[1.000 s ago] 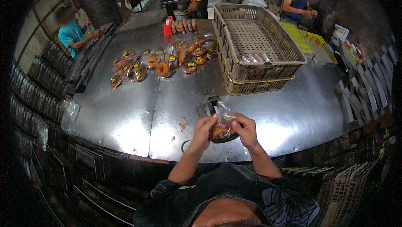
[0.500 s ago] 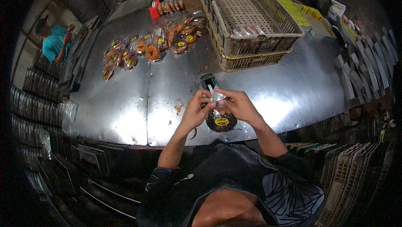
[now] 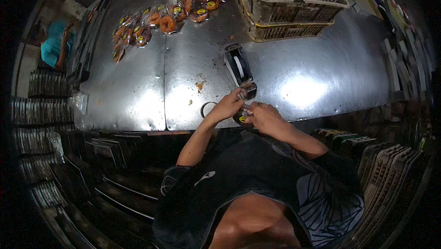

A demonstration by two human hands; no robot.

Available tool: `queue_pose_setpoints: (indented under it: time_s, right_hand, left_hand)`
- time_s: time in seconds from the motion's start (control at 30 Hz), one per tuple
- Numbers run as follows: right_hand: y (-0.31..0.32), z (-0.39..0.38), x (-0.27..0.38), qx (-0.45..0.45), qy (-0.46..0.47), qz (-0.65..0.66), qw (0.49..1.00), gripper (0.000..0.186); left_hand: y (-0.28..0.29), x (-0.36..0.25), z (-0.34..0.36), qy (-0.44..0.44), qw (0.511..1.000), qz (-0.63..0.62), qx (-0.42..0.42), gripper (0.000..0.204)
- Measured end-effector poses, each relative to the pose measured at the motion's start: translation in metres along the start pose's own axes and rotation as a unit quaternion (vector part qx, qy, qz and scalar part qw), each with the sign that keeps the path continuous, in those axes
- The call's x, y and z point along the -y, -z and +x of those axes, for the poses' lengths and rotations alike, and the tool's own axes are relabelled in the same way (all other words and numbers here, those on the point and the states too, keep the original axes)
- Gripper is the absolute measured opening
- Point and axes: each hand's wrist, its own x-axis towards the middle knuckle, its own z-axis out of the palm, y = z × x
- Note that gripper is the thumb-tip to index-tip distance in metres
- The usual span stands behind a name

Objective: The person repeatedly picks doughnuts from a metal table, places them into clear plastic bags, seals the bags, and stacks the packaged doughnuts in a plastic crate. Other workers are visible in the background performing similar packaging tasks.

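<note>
A black tape dispenser [image 3: 238,65] with a pale roll stands on the metal table in front of me. The thumb and fingers of my left hand [image 3: 228,105] are pinched at its near, cutting end; any tape between them is too small to make out. My right hand [image 3: 266,119] is closed on the gathered neck of a clear plastic bag. A dark, round baked item with a yellow oval label [image 3: 242,119] shows in that bag, close to the table's front edge. Most of it is hidden by my hands.
Bagged ring-shaped breads [image 3: 168,24] lie in a heap at the far left. Stacked plastic crates [image 3: 294,14] stand far right. A round ring [image 3: 207,109] lies beside my left wrist. A plastic bag [image 3: 81,103] hangs at the left edge. One person [image 3: 57,47] stands far left.
My view has tipped down, so the table sits higher. My left hand has left the bag's neck for the dispenser's near end. My right hand keeps the bag, now closer to me.
</note>
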Motion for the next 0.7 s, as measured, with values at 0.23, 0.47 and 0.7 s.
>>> queue_pose_setpoints:
  time_s: [0.23,0.47,0.7]
  right_hand:
    - [-0.006,0.063,-0.032,-0.222,0.045,0.234,0.946,0.053]
    - [-0.001,0.130,-0.068,-0.031,-0.059,0.333,0.940,0.038]
    - [-0.051,0.058,-0.073,-0.106,-0.171,0.014,0.979,0.023]
  left_hand:
    - [-0.018,0.015,-0.002,-0.160,0.910,-0.168,-0.344,0.022]
    - [-0.006,0.022,-0.008,-0.102,0.823,-0.155,-0.537,0.024]
    - [0.001,0.019,-0.023,-0.150,0.745,-0.176,-0.625,0.031]
